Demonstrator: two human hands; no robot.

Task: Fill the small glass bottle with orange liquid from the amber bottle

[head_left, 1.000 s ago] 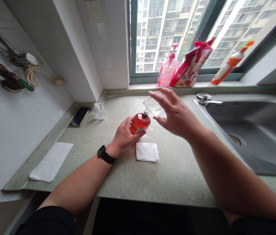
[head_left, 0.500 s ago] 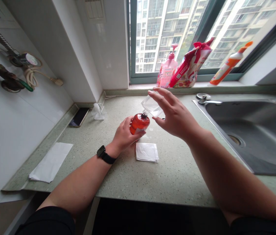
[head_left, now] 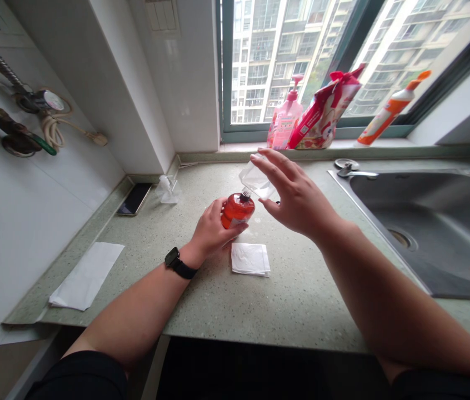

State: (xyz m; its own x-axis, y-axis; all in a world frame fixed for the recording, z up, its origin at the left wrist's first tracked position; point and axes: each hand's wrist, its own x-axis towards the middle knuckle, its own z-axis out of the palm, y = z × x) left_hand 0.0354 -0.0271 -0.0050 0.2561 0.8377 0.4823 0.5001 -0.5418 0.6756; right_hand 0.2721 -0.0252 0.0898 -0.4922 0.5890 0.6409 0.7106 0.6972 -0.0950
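Note:
My left hand [head_left: 209, 230] grips a red-orange plastic bottle [head_left: 237, 210], which stands tilted on the speckled green countertop [head_left: 260, 311] with its open neck up. My right hand [head_left: 297, 194] pinches a clear plastic pouch [head_left: 256, 180] between thumb and fingertips, just above the bottle's neck. The pouch's lower end sits at or very near the neck, but I cannot tell whether they touch. A folded white tissue [head_left: 250, 259] lies on the counter just below my left fingers. A black watch [head_left: 178, 265] is on my left wrist.
A steel sink [head_left: 426, 233] lies to the right. A phone [head_left: 134, 199], crumpled clear plastic [head_left: 167, 190] and white paper [head_left: 87, 275] are on the left. A pink pump bottle [head_left: 285, 119], red-and-white pouch [head_left: 324, 111] and orange-capped bottle [head_left: 389, 110] stand on the windowsill.
My right hand and the clear pouch have shifted slightly left, toward the bottle's neck. My left hand and the bottle have barely moved.

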